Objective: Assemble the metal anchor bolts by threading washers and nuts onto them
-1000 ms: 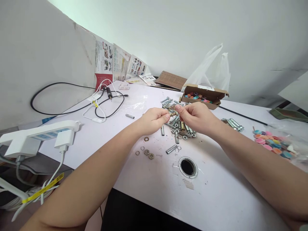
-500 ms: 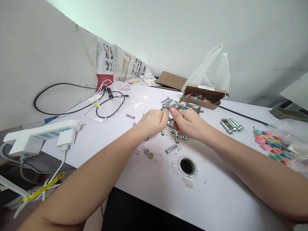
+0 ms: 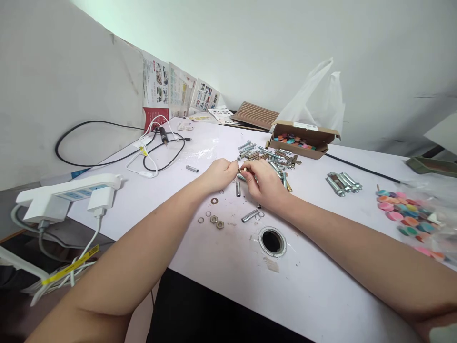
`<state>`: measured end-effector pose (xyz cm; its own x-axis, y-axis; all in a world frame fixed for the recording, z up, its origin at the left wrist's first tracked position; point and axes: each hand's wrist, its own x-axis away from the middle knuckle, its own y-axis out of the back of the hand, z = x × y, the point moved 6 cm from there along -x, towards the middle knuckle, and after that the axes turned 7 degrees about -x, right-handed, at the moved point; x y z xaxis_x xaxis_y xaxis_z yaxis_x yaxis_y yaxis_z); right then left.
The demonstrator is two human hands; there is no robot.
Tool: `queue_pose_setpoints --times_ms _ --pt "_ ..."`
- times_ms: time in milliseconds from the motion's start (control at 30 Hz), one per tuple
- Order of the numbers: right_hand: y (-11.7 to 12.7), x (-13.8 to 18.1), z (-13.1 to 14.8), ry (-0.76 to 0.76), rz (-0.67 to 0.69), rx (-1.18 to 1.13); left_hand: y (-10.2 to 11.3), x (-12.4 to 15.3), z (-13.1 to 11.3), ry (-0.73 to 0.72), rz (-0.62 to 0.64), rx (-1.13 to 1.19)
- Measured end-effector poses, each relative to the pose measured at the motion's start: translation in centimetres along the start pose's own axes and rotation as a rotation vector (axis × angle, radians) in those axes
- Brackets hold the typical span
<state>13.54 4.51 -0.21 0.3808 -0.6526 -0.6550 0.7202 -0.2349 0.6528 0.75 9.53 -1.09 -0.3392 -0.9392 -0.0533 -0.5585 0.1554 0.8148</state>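
My left hand is closed in a fist, its thumb and forefinger pressed against a small brass-coloured metal part. My right hand pinches the same part from the other side, fingertips almost touching the left ones. Most of the part is hidden by the fingers, so its kind is unclear. Right behind the hands lies a pile of bolts and metal sleeves. A loose sleeve rests below the fingertips, with another sleeve nearer me. Two nuts and several washers lie below my left hand.
An open cardboard box of coloured discs stands behind the pile. Assembled anchor bolts and more coloured discs lie at right. A round table hole is in front. Cables and a power strip occupy the left.
Both hands have moved slightly left, still together. The right fingers have shifted their hold, and the brass-coloured part now shows between the fingertips. The view has shifted a little.
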Motion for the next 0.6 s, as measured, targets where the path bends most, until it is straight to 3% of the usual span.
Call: queue_pose_setpoints --times_ms 233,367,467,600 --pt "0.4 0.1 1.5 0.113 -0.118 -0.125 0.9 0.1 0.7 -0.060 0.006 0.103" --pt "0.4 0.2 0.0 -0.062 -0.151 -0.257 0.8 0.1 0.7 -0.072 0.041 0.095" --pt "-0.2 0.1 -1.1 -0.195 -0.060 -0.271 0.7 0.3 0.5 -0.091 0.055 0.078" --pt "-0.7 -0.1 -0.6 -0.084 0.025 -0.197 0.9 0.4 0.3 -0.099 0.060 0.033"
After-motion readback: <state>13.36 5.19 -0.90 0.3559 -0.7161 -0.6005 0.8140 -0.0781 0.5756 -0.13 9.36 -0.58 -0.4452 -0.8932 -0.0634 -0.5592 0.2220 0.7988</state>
